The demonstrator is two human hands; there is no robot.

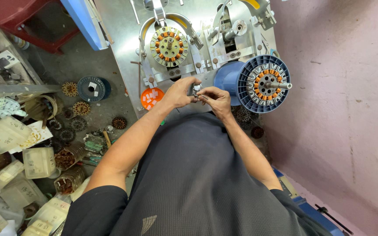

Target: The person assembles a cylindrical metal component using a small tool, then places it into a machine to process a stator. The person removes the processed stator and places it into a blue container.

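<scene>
Small silvery metal part (197, 92), pinched between your left hand (181, 92) and right hand (214, 98) just below the steel winding machine plate (123, 35), appears mid-fitting; judge the next move as needing steady alignment beside the blue slotted plastic drum (259, 83).

Small metal part (196, 91): silvery, short, partly hidden by the fingers, so its exact shape cannot be told. It sits between the fingertips of the left hand (179, 92) and those of the right hand (215, 99), pinched from both sides. A pale upper end shows just above the left fingertips; a thin bright tip shows against the right fingertips. Whether it stands upright or tilted cannot be told.
</scene>
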